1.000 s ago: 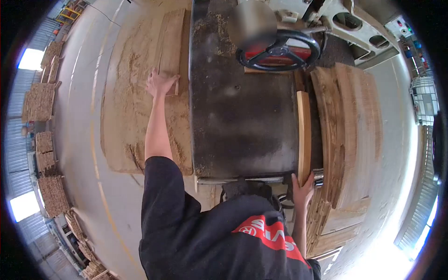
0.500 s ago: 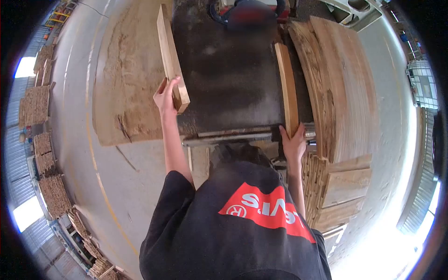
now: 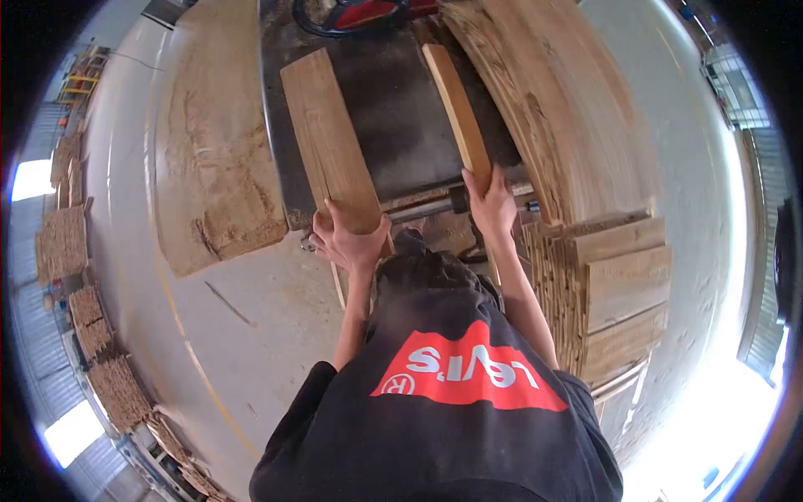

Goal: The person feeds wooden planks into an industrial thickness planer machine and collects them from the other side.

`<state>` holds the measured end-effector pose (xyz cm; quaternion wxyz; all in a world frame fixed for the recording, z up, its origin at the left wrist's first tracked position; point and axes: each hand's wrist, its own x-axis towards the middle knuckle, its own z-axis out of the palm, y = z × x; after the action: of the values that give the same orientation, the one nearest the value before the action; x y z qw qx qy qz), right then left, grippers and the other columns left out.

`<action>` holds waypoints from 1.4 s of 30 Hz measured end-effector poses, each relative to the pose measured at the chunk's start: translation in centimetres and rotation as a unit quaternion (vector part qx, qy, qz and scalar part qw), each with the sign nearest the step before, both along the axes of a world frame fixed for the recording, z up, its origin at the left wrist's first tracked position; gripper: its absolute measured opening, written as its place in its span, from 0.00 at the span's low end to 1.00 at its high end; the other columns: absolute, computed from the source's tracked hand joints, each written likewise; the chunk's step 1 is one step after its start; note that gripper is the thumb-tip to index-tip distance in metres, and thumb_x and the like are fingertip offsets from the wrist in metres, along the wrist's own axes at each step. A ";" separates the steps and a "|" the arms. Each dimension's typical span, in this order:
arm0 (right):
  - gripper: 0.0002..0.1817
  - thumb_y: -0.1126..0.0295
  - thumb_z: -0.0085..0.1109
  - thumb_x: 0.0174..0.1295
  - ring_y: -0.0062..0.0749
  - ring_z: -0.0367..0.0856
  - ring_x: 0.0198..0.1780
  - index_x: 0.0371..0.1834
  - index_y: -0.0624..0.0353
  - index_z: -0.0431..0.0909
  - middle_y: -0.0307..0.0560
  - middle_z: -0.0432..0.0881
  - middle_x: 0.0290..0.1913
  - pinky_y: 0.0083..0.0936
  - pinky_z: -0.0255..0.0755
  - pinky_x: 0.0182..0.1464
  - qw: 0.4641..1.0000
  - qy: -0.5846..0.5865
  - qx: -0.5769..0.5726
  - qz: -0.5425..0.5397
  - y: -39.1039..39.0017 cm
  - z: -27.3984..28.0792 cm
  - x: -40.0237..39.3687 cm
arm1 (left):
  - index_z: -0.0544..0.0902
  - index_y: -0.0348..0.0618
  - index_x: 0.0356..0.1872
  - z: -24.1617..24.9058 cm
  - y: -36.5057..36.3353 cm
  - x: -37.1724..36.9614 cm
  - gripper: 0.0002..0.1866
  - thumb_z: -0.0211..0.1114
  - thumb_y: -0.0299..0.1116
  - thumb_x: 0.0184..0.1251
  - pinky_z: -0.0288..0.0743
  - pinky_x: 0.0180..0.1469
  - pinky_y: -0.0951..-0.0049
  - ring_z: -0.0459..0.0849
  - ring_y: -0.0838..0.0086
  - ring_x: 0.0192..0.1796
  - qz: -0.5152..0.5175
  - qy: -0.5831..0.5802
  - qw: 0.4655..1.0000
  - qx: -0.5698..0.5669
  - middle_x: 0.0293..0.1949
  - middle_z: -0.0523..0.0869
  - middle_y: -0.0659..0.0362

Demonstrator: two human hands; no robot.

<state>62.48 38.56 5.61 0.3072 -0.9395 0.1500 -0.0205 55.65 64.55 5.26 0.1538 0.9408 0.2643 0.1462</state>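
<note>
My left hand (image 3: 351,244) grips the near end of a wide wooden board (image 3: 333,138), thumb and fingers spread around its two edges. The board's broad face is turned up over the dark machine table (image 3: 401,109). To the right, my right hand (image 3: 493,206) is closed around the near end of a narrow wooden strip (image 3: 457,109). That strip points away from me across the same table, roughly alongside the board. Both hands are at the table's front edge, and a gap of dark surface separates the two pieces.
A large, dusty wooden panel (image 3: 217,134) flanks the table on the left. Long planks (image 3: 560,100) lie along its right side, with a stack of boards (image 3: 627,289) below them. A red machine part with a black wheel (image 3: 335,17) stands at the far end.
The left board has turned from its narrow edge to its broad face and come rightward over the table. My right hand and its strip appear further left and higher; the whole view has shifted.
</note>
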 end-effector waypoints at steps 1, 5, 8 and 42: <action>0.47 0.32 0.55 0.75 0.67 0.85 0.58 0.73 0.70 0.73 0.71 0.85 0.54 0.55 0.83 0.54 1.000 -0.023 -0.006 0.004 0.1 -0.3 0.0 | 0.72 0.52 0.81 0.2 -0.8 -0.7 0.64 0.86 0.62 0.36 0.62 0.71 0.36 0.69 0.38 0.72 -0.023 -0.001 1.000 -0.001 0.75 0.69 0.38; 0.46 0.32 0.51 0.77 0.68 0.85 0.59 0.76 0.68 0.72 0.73 0.85 0.57 0.54 0.83 0.56 1.000 -0.024 -0.001 0.002 0.0 -0.4 -0.1 | 0.69 0.49 0.83 1.3 -3.1 -1.9 0.68 0.83 0.73 0.39 0.58 0.72 0.32 0.67 0.37 0.74 -0.157 0.025 0.987 0.032 0.76 0.67 0.34; 0.46 0.33 0.51 0.77 0.69 0.84 0.59 0.77 0.67 0.71 0.75 0.84 0.57 0.56 0.82 0.57 0.999 -0.035 0.011 -0.007 0.0 -1.0 -0.1 | 0.65 0.47 0.85 1.9 -4.4 -2.1 0.73 0.78 0.81 0.39 0.50 0.75 0.26 0.62 0.35 0.78 -0.287 0.021 0.957 0.029 0.79 0.64 0.31; 0.28 0.51 0.48 0.84 0.73 0.82 0.55 0.68 0.69 0.72 0.74 0.81 0.54 0.58 0.79 0.57 1.000 -0.014 -0.007 -0.017 0.7 0.4 0.7 | 0.55 0.53 0.89 1.9 -1.6 24.7 0.71 0.80 0.75 0.47 0.45 0.83 0.32 0.42 0.36 0.89 -0.426 0.044 0.899 0.092 0.82 0.55 0.25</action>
<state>63.16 39.26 5.97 0.3024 -0.9385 0.1616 -0.0398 80.37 62.94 7.13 0.1022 0.9789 -0.1704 0.0488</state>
